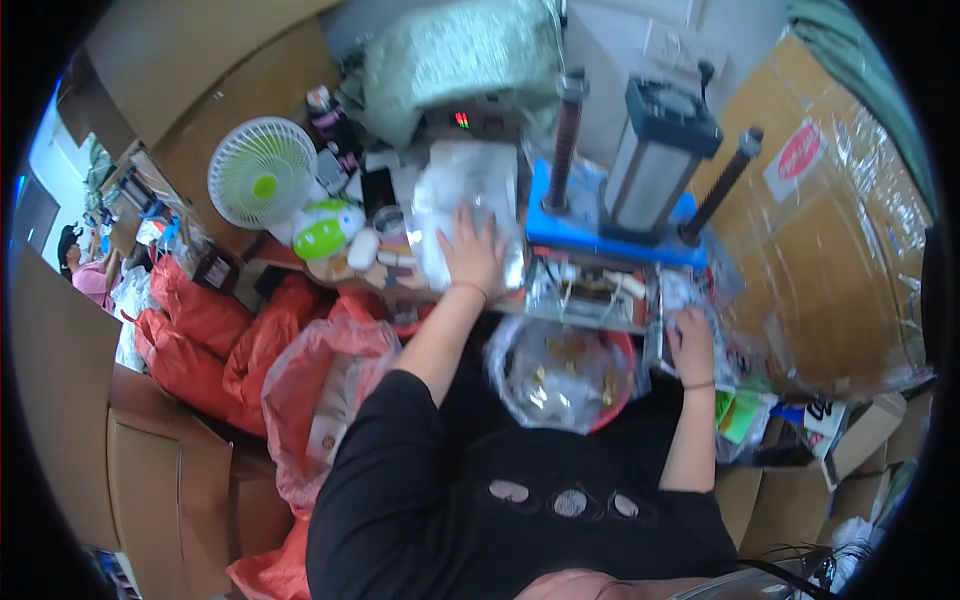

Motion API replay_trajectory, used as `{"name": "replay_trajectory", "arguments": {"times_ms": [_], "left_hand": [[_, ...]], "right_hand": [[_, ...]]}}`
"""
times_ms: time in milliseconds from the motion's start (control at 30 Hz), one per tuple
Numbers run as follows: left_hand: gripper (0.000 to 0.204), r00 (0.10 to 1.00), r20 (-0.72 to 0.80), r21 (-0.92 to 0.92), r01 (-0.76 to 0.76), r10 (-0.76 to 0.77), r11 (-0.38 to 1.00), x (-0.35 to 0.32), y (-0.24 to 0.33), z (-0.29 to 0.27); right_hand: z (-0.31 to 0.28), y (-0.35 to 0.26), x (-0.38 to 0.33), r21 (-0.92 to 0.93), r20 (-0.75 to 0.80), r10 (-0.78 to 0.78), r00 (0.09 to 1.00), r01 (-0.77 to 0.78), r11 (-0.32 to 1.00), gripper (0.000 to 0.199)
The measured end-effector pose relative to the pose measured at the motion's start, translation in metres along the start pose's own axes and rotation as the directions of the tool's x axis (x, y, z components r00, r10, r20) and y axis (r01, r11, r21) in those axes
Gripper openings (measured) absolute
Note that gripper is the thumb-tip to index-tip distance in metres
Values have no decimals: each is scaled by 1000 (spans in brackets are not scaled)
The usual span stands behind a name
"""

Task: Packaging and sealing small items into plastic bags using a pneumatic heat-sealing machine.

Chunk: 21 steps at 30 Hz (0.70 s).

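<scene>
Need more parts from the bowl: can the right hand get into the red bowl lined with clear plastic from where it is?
Probably yes. The right hand rests just beside the red bowl, whose open top faces up with nothing lying across it.

**One head view, looking down**

A single fisheye camera sits on the person's head and faces steeply down over the black-sleeved arms onto a crowded bench [600,300] — close in, hands within reach. Edges bow toward the dark round rim. The press [655,150] lies ahead, cardboard boxes [830,250] at the sides.
</scene>
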<state>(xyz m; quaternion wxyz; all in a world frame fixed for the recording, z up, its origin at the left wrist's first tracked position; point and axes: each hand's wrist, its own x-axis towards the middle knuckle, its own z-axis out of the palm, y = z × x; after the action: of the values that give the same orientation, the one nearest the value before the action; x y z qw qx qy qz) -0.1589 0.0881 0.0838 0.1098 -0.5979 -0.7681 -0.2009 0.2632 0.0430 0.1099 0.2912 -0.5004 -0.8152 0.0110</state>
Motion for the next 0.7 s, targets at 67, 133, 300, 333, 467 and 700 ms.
{"name": "replay_trajectory", "arguments": {"times_ms": [67, 133, 300, 333, 467, 700], "left_hand": [[68, 979, -181, -33, -104, 96, 994, -9, -5, 14], [77, 986, -106, -53, -139, 132, 989, -37, -6, 24], [38, 905, 39, -112, -416, 423, 902, -90, -9, 33], [28, 906, -114, -240, -424, 408, 873, -89, -8, 28], [14, 976, 48, -535, -153, 211, 831, -94, 15, 9], [17, 812, 471, -860, 334, 346, 386, -123, 90, 10]], "right_hand": [[20, 17, -2, 55, -47, 97, 994, -95, 994, 28], [29, 28, -1, 72, -134, 154, 979, -146, 987, 27], [29, 35, 0, -57, -306, 32, 952, -52, 997, 27], [25, 26, -2, 174, -234, 243, 942, -205, 963, 27], [9, 2, -2, 238, -11, 136, 991, -129, 963, 23], [32, -46, 28, 627, 62, 5, 998, -43, 778, 18]]}}
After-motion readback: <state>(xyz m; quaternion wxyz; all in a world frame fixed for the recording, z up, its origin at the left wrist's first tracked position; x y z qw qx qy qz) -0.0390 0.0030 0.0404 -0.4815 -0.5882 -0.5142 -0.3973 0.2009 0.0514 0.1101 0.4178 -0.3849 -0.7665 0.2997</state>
